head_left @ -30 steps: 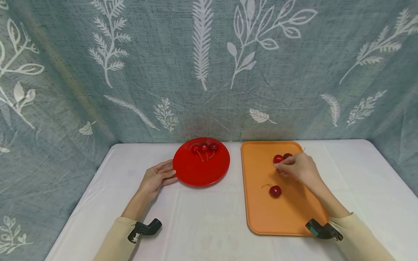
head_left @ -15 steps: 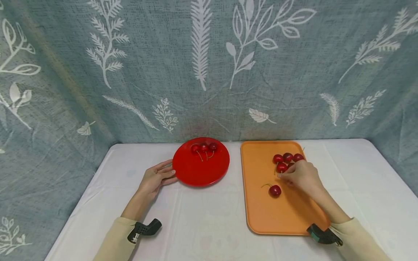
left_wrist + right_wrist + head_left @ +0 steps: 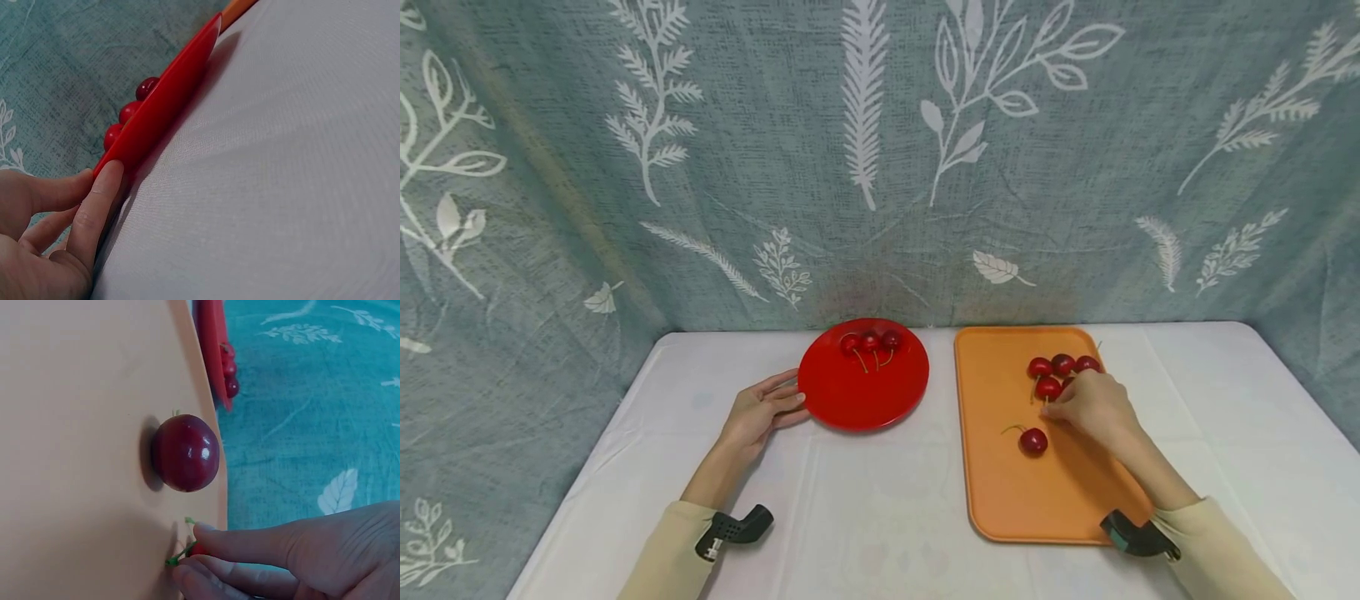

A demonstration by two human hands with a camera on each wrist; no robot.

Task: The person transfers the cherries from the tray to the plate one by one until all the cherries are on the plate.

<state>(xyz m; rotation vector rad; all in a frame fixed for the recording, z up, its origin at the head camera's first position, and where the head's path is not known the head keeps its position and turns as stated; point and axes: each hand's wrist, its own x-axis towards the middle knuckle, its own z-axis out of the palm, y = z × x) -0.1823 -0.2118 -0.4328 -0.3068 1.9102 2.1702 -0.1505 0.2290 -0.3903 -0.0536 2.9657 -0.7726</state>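
My left hand grips the left rim of the red plate, with the thumb at the upper edge and fingers below in the left wrist view. Three cherries with stems lie in a row at the plate's far side. Over the orange tray, thumb and fingers of my right hand pinch together at a green cherry stem; part of a red cherry shows behind it. Just beyond the hand sits a cluster of several cherries, partly hidden. One separate cherry lies nearer me, its stem pointing left.
A white cloth covers the table, with plate and tray apart on it. Behind hangs a blue-green curtain with white leaf patterns. Black wrist devices sit on both sleeves.
My right hand has drawn back from the far cherries toward me, uncovering more of the cluster, and now pinches lower at a stem. The left hand stays at the plate's rim.
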